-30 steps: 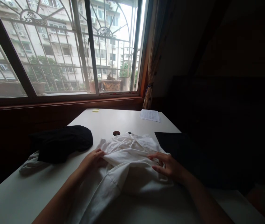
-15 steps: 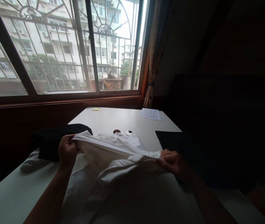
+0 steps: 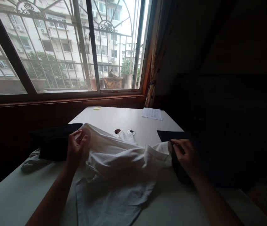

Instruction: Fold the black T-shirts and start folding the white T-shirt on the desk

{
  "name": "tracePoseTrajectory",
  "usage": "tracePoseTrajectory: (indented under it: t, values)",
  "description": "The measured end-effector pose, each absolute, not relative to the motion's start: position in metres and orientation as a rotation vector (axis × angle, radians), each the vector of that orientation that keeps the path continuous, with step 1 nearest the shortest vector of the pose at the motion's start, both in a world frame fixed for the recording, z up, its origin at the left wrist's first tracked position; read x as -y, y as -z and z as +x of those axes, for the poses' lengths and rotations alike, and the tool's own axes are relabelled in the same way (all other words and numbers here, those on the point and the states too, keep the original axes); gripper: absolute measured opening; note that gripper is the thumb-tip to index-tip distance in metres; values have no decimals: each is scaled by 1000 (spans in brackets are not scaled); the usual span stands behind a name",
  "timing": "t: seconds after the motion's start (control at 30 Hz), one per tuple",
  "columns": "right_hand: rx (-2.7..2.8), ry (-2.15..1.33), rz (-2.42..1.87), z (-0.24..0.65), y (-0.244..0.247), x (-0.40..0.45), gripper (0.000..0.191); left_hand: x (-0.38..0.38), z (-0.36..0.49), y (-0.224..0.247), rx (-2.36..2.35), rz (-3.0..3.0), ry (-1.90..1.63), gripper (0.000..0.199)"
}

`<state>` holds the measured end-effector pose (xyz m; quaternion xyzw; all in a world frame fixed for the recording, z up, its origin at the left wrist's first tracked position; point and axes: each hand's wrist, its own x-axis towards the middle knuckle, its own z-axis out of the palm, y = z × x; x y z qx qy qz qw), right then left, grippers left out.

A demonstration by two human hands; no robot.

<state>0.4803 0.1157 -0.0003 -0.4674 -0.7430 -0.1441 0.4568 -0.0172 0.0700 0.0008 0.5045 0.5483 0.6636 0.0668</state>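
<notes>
A white garment (image 3: pixel 121 160) hangs between my hands above the white table (image 3: pixel 114 117), its lower part spread toward the near edge. My left hand (image 3: pixel 76 146) pinches its upper left end. At the right, my right hand (image 3: pixel 185 152) has its fingertips closed on the garment's other end, which curls open like a cuff or collar. The far part of the cloth reaches a round white fitting (image 3: pixel 130 132) and a dark round hole (image 3: pixel 117 131) in the table.
Black cloth (image 3: pixel 55 138) lies at the table's left, over a crumpled pale cloth (image 3: pixel 31 161). A dark item (image 3: pixel 171 135) lies at the right. Printed sheets (image 3: pixel 152 113) and yellow notes (image 3: pixel 97 108) are at the far end, below a window with a curtain (image 3: pixel 151 91).
Both hands have shifted, the right one up and to the right. The garment has swung and unfolded, its lower part now spreading lower at the centre, and more of its right end shows.
</notes>
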Motion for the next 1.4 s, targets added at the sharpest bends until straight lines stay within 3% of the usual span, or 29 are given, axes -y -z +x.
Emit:
tracePoseTrajectory:
  t: [0.1, 0.23, 0.37, 0.5, 0.7, 0.93, 1.17, 1.3, 1.4]
  values:
    - [1872, 235, -1116, 469, 1, -111, 25, -70, -4, 4, -1550, 1985, -1777, 38]
    - [2169, -41, -966, 446, 6, -103, 28, -66, 6, 14, -1530, 2483, -1128, 26]
    - [2368, -360, -980, 426, 22, -102, 63, -66, 10, 28, -1472, 2582, -724, 36]
    - [2299, -416, -974, 427, 23, -103, 44, -71, 8, 37, -1558, 2550, -692, 45]
    - [1825, -91, -1106, 457, -1, -97, 10, -76, -1, 38, -1614, 2513, -812, 48]
    - [1547, 159, -1249, 472, 11, -113, 18, -80, -10, 44, -1575, 2645, -840, 65]
    - [1734, 431, -1279, 472, 23, -123, 27, -87, -25, 55, -1871, 2568, -828, 51]
    - [1846, 379, -1189, 462, 18, -117, 26, -84, -26, 52, -1938, 2534, -794, 52]
    - [2069, 139, -1076, 453, 18, -113, 24, -82, -24, 50, -1930, 2552, -738, 62]
